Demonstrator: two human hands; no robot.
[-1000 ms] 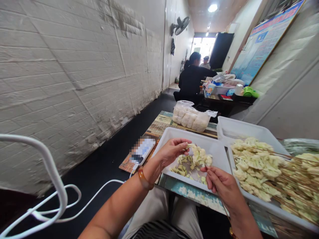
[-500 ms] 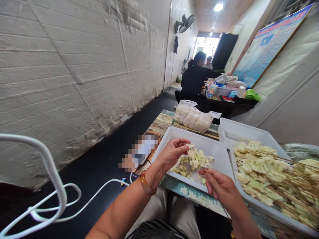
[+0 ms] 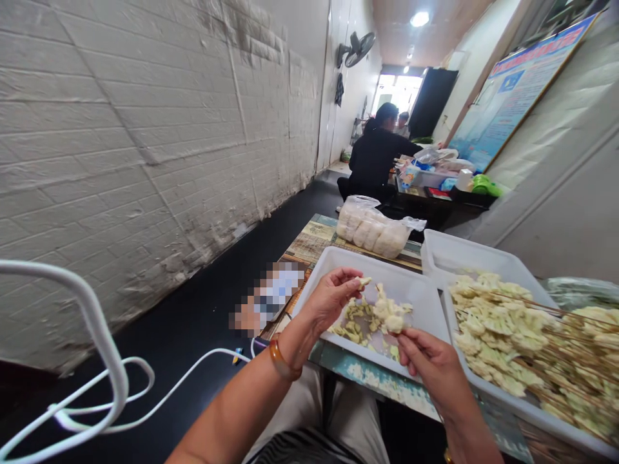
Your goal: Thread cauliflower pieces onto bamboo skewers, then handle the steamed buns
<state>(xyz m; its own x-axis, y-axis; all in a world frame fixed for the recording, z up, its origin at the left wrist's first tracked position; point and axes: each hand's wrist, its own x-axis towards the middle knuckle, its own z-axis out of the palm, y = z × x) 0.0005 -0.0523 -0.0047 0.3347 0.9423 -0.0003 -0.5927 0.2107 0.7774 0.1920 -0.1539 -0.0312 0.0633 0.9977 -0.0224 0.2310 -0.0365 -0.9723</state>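
Note:
My left hand (image 3: 333, 296) is over the left part of a white plastic tray (image 3: 316, 274), pinching a small cauliflower piece (image 3: 365, 281) between thumb and fingertips. Closed at the tray's near right side is my right hand (image 3: 428, 354), thumb against forefinger on a thin skewer, which is mostly hidden now. Pale cauliflower florets (image 3: 389, 312) are bunched right by its fingertips; whether they are threaded on the skewer I cannot tell. Small loose cauliflower bits (image 3: 355, 328) lie scattered on the tray's bottom between the hands.
To the right, a second white tray (image 3: 461, 361) holds heaped cauliflower on sticks. A clear bag of pale round pieces (image 3: 372, 229) rests on the patterned table (image 3: 314, 235). White cable (image 3: 113, 361) loops at left. A person in black (image 3: 377, 154) sits farther back beside another cluttered table.
The left hand's cauliflower piece shows more clearly, lifted apart from the bunch. My right hand has shifted slightly right, and the florets now sit closer to its fingertips.

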